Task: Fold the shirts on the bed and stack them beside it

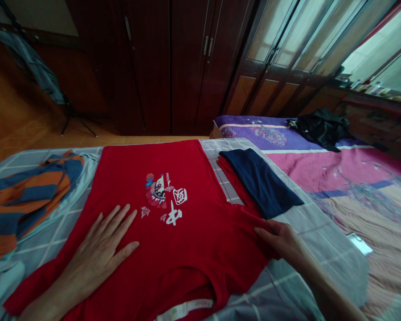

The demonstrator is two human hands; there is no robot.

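A red T-shirt with a printed mask design and white lettering lies spread out, its neckline toward me. Flat on the shirt, left of the print, rests my left hand with its fingers stretched out. At the right sleeve, my right hand pinches the red fabric between thumb and fingers. Just beyond that hand sits a folded dark blue garment, partly on top of a folded red garment.
A grey checked cloth covers the surface under the shirt. An orange and blue striped garment lies crumpled at left. On the bed at right are a black garment and a phone-like object. Dark wardrobes stand behind.
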